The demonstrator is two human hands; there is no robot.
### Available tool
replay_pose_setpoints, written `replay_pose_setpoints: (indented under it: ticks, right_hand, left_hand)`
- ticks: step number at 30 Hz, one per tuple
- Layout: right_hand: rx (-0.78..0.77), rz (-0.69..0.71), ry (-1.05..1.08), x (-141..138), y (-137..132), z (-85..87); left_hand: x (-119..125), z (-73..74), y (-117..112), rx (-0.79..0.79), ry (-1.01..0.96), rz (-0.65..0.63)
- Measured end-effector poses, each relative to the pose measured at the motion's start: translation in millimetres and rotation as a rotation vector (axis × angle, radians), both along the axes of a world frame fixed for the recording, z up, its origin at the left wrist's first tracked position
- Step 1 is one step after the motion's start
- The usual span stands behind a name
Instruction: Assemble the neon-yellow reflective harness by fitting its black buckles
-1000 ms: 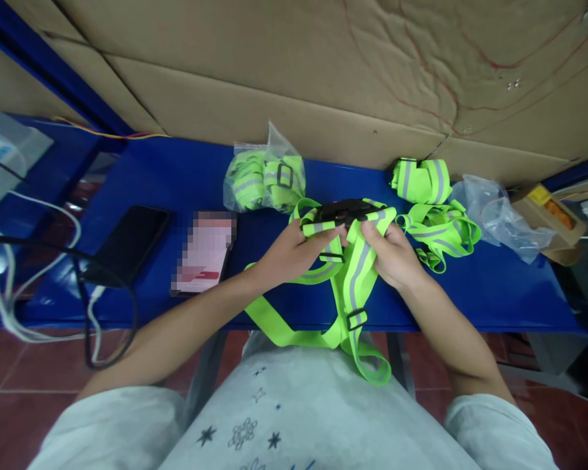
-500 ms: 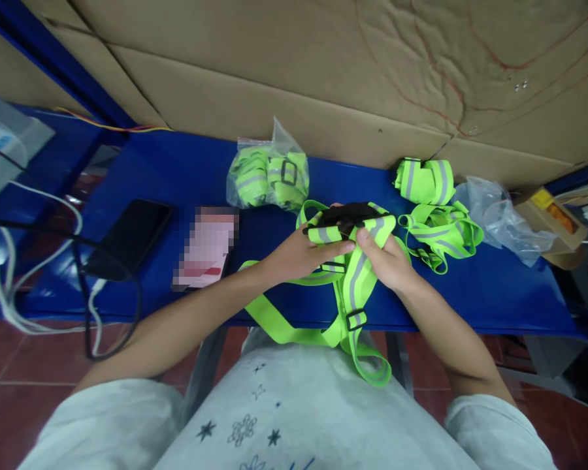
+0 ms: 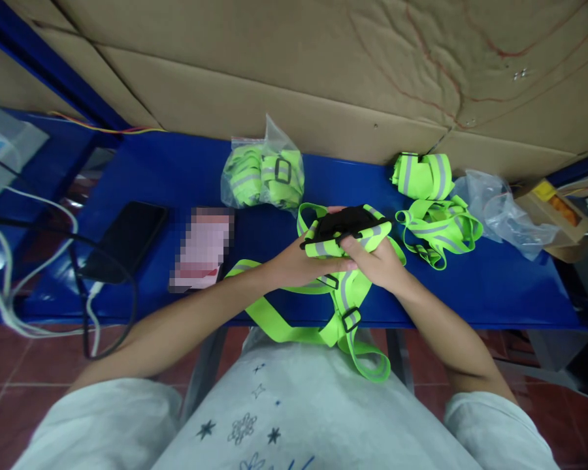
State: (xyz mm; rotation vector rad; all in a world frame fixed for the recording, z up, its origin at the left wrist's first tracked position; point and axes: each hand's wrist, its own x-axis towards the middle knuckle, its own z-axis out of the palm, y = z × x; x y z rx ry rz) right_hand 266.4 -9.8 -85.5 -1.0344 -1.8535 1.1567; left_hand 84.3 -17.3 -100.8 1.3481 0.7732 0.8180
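A lime reflective strap (image 3: pixel 345 294) is drooping over the front edge of the blue table (image 3: pixel 142 156), its black panel (image 3: pixel 343 223) sitting uppermost; the left hand (image 3: pixel 296 262) and right hand (image 3: pixel 383 264) are gripping the folded top with curled fingers, while bagged straps (image 3: pixel 264 177) are resting behind.

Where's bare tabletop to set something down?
Blue tabletop is bare at front right, before the loose straps and plastic bag; at back, between the bagged straps and rolled strap; and behind the dark phone. Crowded: centre, with left hand, right hand and held straps; left edge, with cables.
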Motion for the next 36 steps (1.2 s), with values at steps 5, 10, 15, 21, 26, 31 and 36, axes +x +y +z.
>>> replay_pose_setpoints:
  ticks: [5,10,15,21,26,31,36]
  right_hand:
    - [-0.049,-0.031,0.076,-4.7,2.5,4.5]
    - [-0.049,0.237,0.023,14.2,13.4,16.1]
    - [-0.247,0.367,0.008,31.4,21.0,23.1]
    - [-0.272,0.34,0.023,30.7,14.8,21.7]
    - [-0.175,0.405,-0.017,49.7,21.4,39.3]
    - [-0.127,0.236,-0.138,47.2,18.3,47.0]
    - [-0.314,0.109,-0.007,36.6,5.5,45.4]
  left_hand:
    - [-7.3,-1.3,-1.0,-0.03,0.096,0.033]
    - [-11.7,-2.0,-0.3,-0.066,0.068,0.057]
    - [-16.7,-3.8,-0.7,-0.197,0.146,0.006]
    - [-8.8,3.0,-1.7,-0.018,-0.015,-0.181]
    - [-1.0,5.7,-3.8,-0.048,-0.136,-0.143]
    - [-0.6,4.2,-3.9,-0.083,-0.096,-0.083]
    - [1.1,-1.4,-3.0,-0.263,-0.191,-0.114]
